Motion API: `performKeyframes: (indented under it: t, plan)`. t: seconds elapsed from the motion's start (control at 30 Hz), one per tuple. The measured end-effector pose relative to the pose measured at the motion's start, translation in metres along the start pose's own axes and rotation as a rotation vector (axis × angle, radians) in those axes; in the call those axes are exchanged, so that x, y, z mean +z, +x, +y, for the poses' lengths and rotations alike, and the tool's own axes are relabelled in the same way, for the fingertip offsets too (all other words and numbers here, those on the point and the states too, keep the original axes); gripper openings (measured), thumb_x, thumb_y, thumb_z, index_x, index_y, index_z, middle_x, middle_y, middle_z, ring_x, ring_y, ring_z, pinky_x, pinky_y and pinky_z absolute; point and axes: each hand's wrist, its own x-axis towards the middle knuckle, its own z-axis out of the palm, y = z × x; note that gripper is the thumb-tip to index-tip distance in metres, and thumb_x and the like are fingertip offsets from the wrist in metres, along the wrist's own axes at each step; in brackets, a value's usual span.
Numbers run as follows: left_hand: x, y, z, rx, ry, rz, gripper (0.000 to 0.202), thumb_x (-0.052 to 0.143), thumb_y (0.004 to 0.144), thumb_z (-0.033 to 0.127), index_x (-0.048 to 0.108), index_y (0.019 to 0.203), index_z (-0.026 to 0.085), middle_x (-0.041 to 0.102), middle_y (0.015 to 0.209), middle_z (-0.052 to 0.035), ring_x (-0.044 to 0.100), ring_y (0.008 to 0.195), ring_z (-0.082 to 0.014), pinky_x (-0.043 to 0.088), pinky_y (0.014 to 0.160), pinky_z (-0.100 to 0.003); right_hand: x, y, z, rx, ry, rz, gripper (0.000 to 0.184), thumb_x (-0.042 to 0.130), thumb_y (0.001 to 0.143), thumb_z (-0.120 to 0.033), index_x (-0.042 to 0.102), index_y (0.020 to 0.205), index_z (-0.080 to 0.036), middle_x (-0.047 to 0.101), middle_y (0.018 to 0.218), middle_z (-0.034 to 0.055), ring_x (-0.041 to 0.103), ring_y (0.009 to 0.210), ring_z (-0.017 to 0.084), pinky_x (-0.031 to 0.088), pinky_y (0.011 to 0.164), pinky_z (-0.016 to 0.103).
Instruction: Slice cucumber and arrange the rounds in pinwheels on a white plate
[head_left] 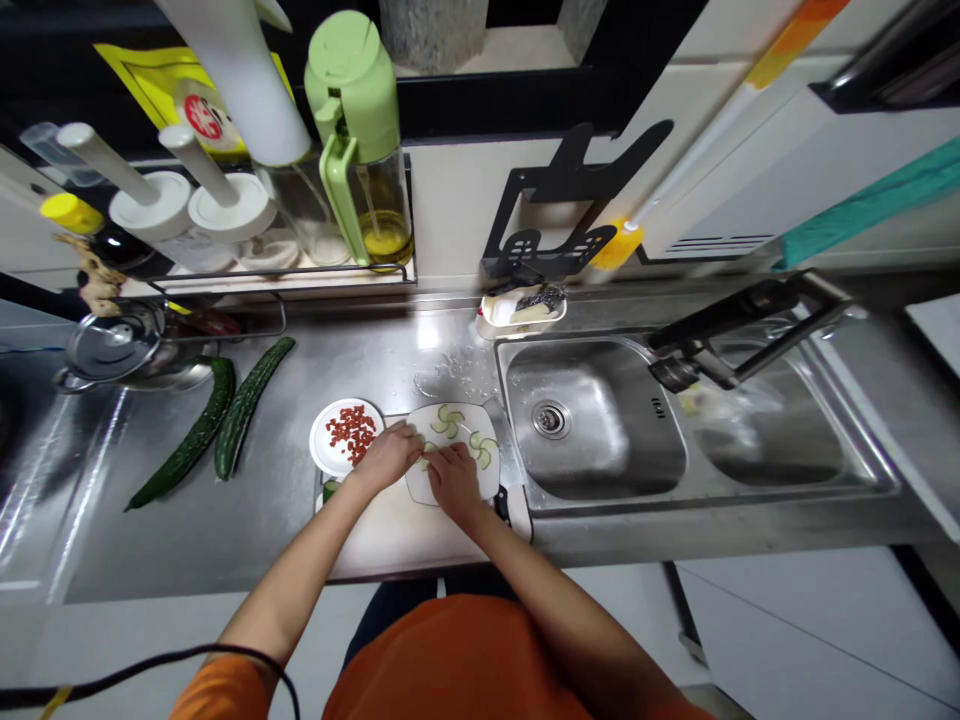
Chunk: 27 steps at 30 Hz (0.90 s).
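Observation:
A white plate [418,488] holds thin cucumber slices [448,421] laid in curved pinwheel groups, with another group [484,450] at its right side. My left hand [390,456] reaches over the plate's left edge, fingers closed at a cucumber slice. Beside it my right hand [456,484] is bent down over the middle, its fingertips closed around the same small spot; the fingers partly hide the slices there. Left of the plate, a round white dish [321,440] carries chopped red pieces [352,432]. Under both lies a light cutting board [390,540].
Two whole cucumbers [251,405] lie on the steel counter at left. A knife handle [502,505] shows by the plate's right edge. The double sink [600,420] and dark faucet [720,330] are at right. An oil bottle [360,140] and seasoning jars stand on the rack behind.

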Motion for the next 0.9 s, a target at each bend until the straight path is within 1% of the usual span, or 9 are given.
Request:
performKeyframes:
  t: [0.13,0.27,0.4,0.6,0.7,0.9]
  plan:
    - [0.001,0.001,0.002,-0.022,-0.001,0.008,0.016,0.050,0.088,0.023,0.064,0.082,0.019,0.057,0.084,-0.0054,0.052,0.088,-0.0175,0.043,0.082,-0.029,0.004,0.000,0.002,-0.002,-0.002,0.009,0.024,0.054,0.084,-0.018,0.069,0.102,-0.023,0.065,0.093,0.0062,0.044,0.096,0.023,0.034,0.079,0.034]
    - [0.001,-0.001,0.004,-0.056,-0.042,0.064,0.016,0.050,0.088,0.021,0.064,0.084,0.019,0.057,0.085,-0.0055,0.052,0.089,-0.0180,0.043,0.080,-0.029,0.006,-0.001,0.002,-0.013,0.000,0.042,0.025,0.053,0.084,-0.017,0.069,0.102,-0.023,0.065,0.092,0.0067,0.044,0.096,0.023,0.034,0.079,0.035]
    - [0.002,-0.005,0.006,-0.058,-0.111,0.101,0.017,0.048,0.089,0.020,0.064,0.086,0.020,0.057,0.086,-0.0050,0.053,0.089,-0.0172,0.043,0.079,-0.028,0.006,-0.001,0.002,-0.022,0.004,0.054,0.025,0.054,0.083,-0.017,0.069,0.102,-0.023,0.064,0.090,0.0070,0.044,0.093,0.023,0.035,0.077,0.035]
    - [0.002,-0.012,0.007,-0.033,-0.119,0.108,0.018,0.047,0.089,0.018,0.065,0.091,0.020,0.057,0.090,-0.0057,0.053,0.090,-0.0168,0.045,0.079,-0.028,0.009,-0.001,0.003,-0.046,0.022,0.088,0.025,0.054,0.081,-0.015,0.070,0.100,-0.021,0.062,0.089,0.0076,0.044,0.092,0.023,0.034,0.077,0.035]
    - [0.003,-0.014,0.007,-0.013,-0.092,0.111,0.021,0.046,0.089,0.018,0.066,0.093,0.021,0.057,0.090,-0.0062,0.053,0.091,-0.0174,0.045,0.079,-0.029,0.009,-0.002,0.003,-0.041,0.022,0.081,0.026,0.053,0.081,-0.015,0.070,0.100,-0.021,0.062,0.089,0.0075,0.044,0.092,0.023,0.034,0.076,0.035]
    - [0.008,-0.014,0.005,-0.010,-0.065,0.118,0.023,0.045,0.088,0.015,0.068,0.092,0.020,0.057,0.089,-0.0066,0.053,0.091,-0.0174,0.046,0.079,-0.029,0.010,-0.003,0.004,-0.038,0.033,0.082,0.025,0.055,0.082,-0.016,0.069,0.102,-0.022,0.062,0.090,0.0067,0.043,0.094,0.023,0.034,0.076,0.035]
